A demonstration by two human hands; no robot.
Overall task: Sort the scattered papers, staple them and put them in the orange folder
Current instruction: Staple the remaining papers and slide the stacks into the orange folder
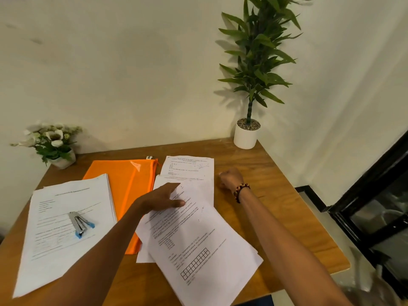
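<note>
Loose printed papers (pixel 198 244) lie fanned across the middle of the wooden table (pixel 287 195), one sheet (pixel 189 165) further back. My left hand (pixel 164 198) lies flat on the top of this fan, fingers straight. My right hand (pixel 230 177), with a bead bracelet on the wrist, rests on the bare table just right of the papers, curled into a fist that holds nothing. The orange folder (pixel 130 186) lies flat to the left of the fan. A neat stack of papers (pixel 66 228) sits at the left with a grey and blue stapler (pixel 80 224) on top.
A small pot of white flowers (pixel 53 142) stands at the back left corner. A tall green plant in a white pot (pixel 246 133) stands at the back right corner. The table's right edge runs beside a black-framed glass panel (pixel 375 206).
</note>
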